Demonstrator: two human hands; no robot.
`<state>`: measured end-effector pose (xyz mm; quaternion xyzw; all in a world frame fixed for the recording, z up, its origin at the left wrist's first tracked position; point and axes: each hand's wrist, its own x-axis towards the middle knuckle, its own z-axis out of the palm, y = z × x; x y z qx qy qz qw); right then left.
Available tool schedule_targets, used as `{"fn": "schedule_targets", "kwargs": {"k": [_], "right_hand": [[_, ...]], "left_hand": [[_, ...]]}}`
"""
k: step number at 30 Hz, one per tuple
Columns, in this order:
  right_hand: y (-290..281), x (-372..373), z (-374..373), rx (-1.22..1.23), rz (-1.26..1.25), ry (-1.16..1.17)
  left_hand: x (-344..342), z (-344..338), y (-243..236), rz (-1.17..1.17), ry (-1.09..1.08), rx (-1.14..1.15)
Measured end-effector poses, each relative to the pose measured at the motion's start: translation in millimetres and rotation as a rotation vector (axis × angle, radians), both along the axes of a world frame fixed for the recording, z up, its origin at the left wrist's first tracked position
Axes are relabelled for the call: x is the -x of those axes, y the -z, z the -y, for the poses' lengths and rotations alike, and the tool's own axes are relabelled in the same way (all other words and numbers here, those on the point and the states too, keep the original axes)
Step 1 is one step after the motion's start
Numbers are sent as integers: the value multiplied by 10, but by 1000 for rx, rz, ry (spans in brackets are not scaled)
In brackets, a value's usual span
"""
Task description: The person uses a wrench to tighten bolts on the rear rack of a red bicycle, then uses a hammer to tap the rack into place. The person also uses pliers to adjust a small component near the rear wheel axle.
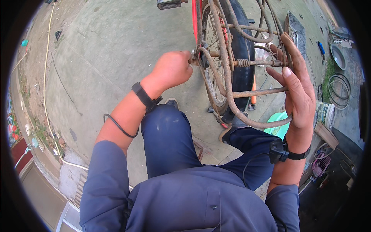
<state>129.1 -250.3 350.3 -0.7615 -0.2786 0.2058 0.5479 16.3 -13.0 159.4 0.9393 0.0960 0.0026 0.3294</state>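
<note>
A bicycle with a red frame stands in front of me. A rusty tubular carrier rack reaches back over its black rear tyre. At the wheel's left side, next to the axle end, my left hand is closed, and its fingertips hide whatever they grip. My right hand lies against the right side of the rack, fingers stretched out and thumb raised. Two coil springs sit on the rack's crossbar, between my hands. A pedal shows at the top.
An orange-handled tool and a green basin are on the concrete right of the wheel. Farther right are a metal tray, a blue-handled tool, a grey basin, a coiled hose and a bucket. A yellowish hose runs along the left.
</note>
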Motion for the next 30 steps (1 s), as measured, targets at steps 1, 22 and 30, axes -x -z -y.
{"fn": "schedule_targets", "kwargs": {"k": [1,22,30], "right_hand": [[-1,2,-1,-3,-7,3],[4,3,-1,-23,-10,-17],[-5,-25,13,32,26,-40]], "left_hand": [[-1,4,-3,-7,6,-17],[-198,-28,82,30,23,-26],[-76,-38,99,181,-28,109]]}}
